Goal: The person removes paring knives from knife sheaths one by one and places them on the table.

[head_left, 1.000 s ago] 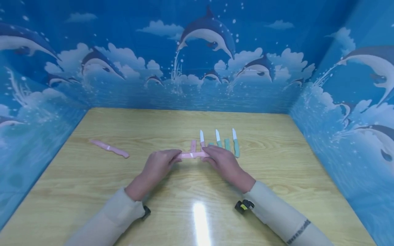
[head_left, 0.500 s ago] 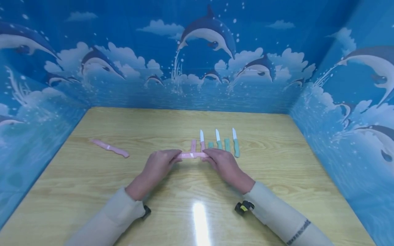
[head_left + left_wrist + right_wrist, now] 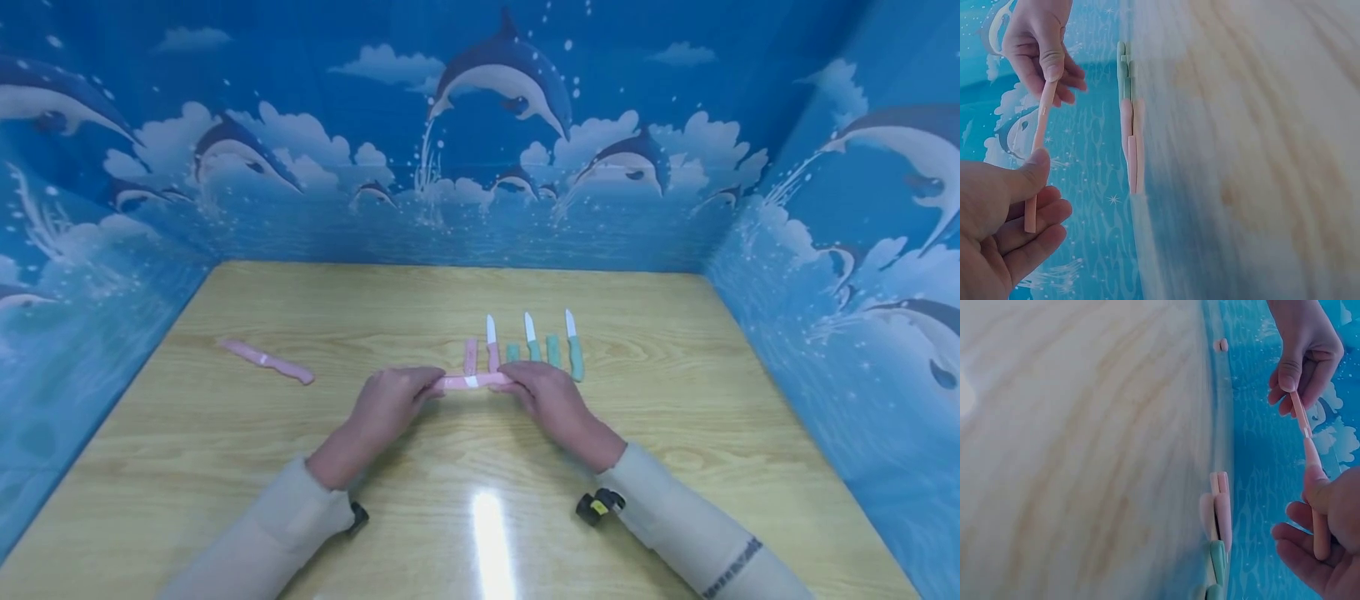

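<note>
A pink paring knife (image 3: 491, 379) with a pink sheath (image 3: 454, 382) is held level above the table, in front of a row of knives. My left hand (image 3: 390, 404) pinches the sheath between thumb and fingers. The knife's handle (image 3: 1320, 534) is pinched by my right hand (image 3: 551, 404). A short white strip of blade (image 3: 472, 381) shows between handle and sheath. Behind the hands lie a bare-bladed pink knife (image 3: 492, 354) and a loose pink sheath (image 3: 470, 356). Two green-handled knives (image 3: 576, 358) lie bare beside green sheaths (image 3: 553, 350).
Another pink knife (image 3: 267, 362), in its sheath, lies apart on the left of the wooden table (image 3: 300, 300). Blue dolphin-print walls (image 3: 360, 217) bound the table at the back and both sides.
The held knife has come down slightly, and its white strip looks a little wider. The right hand has shifted slightly, uncovering more of a green sheath behind it. The lying knives stay put.
</note>
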{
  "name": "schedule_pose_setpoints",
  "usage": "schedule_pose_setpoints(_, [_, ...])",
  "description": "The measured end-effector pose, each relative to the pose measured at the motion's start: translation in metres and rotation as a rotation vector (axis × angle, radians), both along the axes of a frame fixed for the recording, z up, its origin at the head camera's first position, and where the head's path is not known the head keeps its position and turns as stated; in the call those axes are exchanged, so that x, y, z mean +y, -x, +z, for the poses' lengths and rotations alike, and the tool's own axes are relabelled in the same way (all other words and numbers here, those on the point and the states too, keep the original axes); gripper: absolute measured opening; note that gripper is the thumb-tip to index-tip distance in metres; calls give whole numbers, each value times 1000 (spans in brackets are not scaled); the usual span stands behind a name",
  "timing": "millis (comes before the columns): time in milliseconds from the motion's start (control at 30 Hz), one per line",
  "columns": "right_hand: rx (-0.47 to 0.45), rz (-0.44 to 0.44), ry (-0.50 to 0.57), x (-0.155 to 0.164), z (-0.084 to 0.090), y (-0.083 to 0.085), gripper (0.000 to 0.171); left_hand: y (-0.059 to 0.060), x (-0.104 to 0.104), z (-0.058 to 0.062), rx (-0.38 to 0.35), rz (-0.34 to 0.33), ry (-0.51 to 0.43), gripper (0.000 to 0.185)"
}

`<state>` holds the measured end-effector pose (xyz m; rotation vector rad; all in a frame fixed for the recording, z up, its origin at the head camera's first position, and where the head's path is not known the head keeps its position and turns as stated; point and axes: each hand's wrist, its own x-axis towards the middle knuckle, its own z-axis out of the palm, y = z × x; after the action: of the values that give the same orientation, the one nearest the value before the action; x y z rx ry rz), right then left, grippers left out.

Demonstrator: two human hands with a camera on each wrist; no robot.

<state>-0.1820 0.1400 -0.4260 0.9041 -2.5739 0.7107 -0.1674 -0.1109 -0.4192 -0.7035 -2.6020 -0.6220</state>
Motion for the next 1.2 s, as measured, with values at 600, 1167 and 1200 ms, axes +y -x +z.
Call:
schedule_pose_setpoints(600, [-20,-14,25,-1,0,0,23,-2,-2,4,-30,26,7,20])
schedule_pose_setpoints(1167, [-18,-28,42,0,0,-1,23,-2,-1,5,-71,40,4,19])
schedule_pose_setpoints(1200, [-22,-27,39,1,0,-3,23,-2,-1,4,-68,36,3,18])
